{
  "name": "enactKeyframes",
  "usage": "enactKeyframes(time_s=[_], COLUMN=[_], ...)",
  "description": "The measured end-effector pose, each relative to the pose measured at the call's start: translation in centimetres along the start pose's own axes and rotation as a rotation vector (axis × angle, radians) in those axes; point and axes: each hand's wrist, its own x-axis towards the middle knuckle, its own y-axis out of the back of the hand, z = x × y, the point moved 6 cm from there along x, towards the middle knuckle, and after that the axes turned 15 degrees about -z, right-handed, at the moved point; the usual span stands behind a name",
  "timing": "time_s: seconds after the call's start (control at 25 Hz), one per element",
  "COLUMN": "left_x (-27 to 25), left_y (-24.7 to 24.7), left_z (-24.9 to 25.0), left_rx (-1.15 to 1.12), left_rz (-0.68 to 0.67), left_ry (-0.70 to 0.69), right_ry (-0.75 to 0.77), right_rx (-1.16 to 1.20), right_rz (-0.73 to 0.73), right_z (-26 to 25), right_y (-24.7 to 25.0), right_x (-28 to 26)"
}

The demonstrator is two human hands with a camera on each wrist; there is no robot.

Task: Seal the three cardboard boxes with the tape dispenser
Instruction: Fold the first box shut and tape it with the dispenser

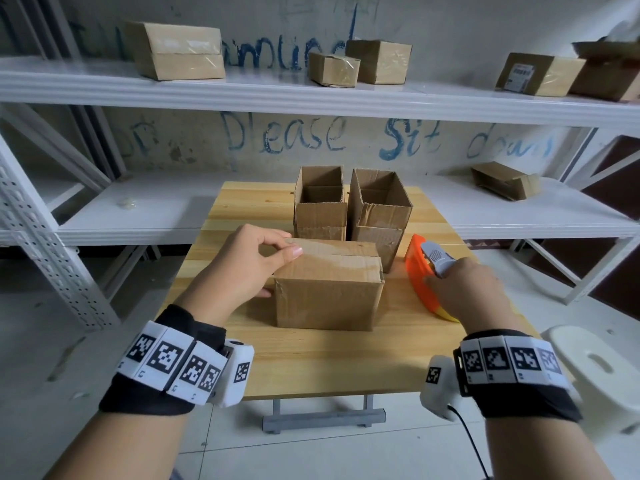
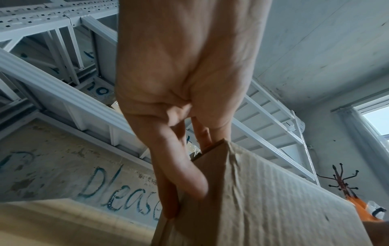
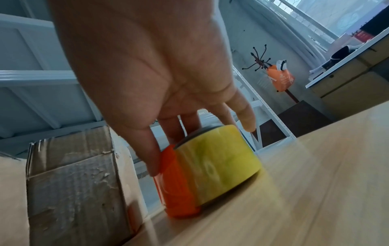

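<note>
A closed cardboard box [image 1: 329, 296] stands at the middle of the wooden table [image 1: 311, 368]. My left hand [image 1: 273, 268] grips its top left edge, thumb on the lid and fingers down the side; the left wrist view shows my left hand [image 2: 183, 83] against the box's wall [image 2: 263, 199]. Two open boxes [image 1: 320, 216] [image 1: 381, 220] stand side by side behind it. To the right, the orange tape dispenser [image 1: 419, 268] with a yellow roll [image 3: 221, 159] rests on the table. My right hand [image 1: 450, 282] [image 3: 164, 126] holds it, thumb on the orange side and fingers behind the roll.
White metal shelves [image 1: 311, 95] behind the table carry several sealed boxes; a flattened box [image 1: 505, 180] lies on the lower shelf. A white stool [image 1: 595, 368] stands right of the table. The worn wall of the right open box [image 3: 73, 183] is close left of the dispenser.
</note>
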Motion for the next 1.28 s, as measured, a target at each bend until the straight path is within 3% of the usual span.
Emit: enactKeyframes(time_s=[0.08, 0.2, 0.32, 0.52, 0.68, 0.84, 1.08, 1.28], left_x=[-0.1, -0.4, -0.5, -0.4, -0.3, -0.2, -0.3, -0.4], left_y=[0.0, -0.1, 0.0, -0.8, -1.6, -2.1, -2.6, -2.6], left_z=[0.1, 0.3, 0.3, 0.4, 0.9, 1.1, 1.3, 1.5], left_rx=[-0.001, 0.052, 0.084, 0.073, 0.046, 0.035, -0.040, 0.055], left_rz=[-0.005, -0.020, -0.035, -0.086, -0.107, -0.129, -0.146, -0.166], left_ry=[0.004, 0.006, 0.004, 0.020, 0.026, 0.019, 0.009, 0.012], right_ry=[0.048, 0.099, 0.211, 0.460, 0.604, 0.622, 0.667, 0.745], right_rx=[0.054, 0.267, 0.548, 0.700, 0.999, 1.242, 1.150, 0.895], right_rz=[0.048, 0.230, 0.332, 0.487, 0.405, 0.228, 0.074, 0.203], right_z=[0.1, -0.5, -0.4, -1.4, -2.6, -3.7, -5.8, -7.4], right_y=[0.3, 2.9, 4.8, 6.4, 7.1, 6.4, 4.8, 4.9], right_x=[0.6, -1.9, -3.6, -6.8, -8.1, -8.1, -7.2, -7.3])
